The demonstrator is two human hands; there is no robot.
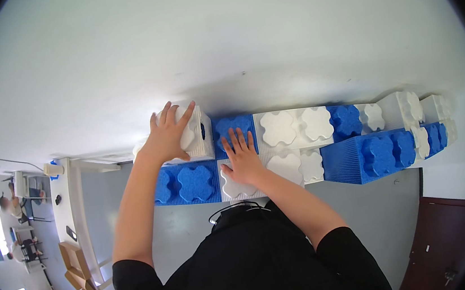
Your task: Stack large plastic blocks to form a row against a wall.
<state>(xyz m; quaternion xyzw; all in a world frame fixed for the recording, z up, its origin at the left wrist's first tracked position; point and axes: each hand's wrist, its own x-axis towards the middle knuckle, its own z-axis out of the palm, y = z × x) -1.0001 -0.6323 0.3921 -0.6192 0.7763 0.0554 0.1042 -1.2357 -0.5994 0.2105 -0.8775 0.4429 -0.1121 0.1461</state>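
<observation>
Large blue and white ribbed blocks with cross-shaped studs are stacked in two rows in front of me. My left hand (166, 138) rests with spread fingers over a white block (192, 138) at the left end of the far row, its thumb by the near edge. That block stands higher than the blue block (222, 127) to its right. Lying with fingers stretched forward, my right hand (242, 160) covers part of a near-row white block (233, 188) and reaches onto that blue one. Left of the right hand is a near-row blue block (196, 184).
A pale wall (290, 42) runs along behind the blocks. To the right, a blue block (342, 162) and several white ones rise higher. On the left stand a white table (64, 202) and an opened cardboard box (74, 263). A dark red door (446, 241) is at lower right.
</observation>
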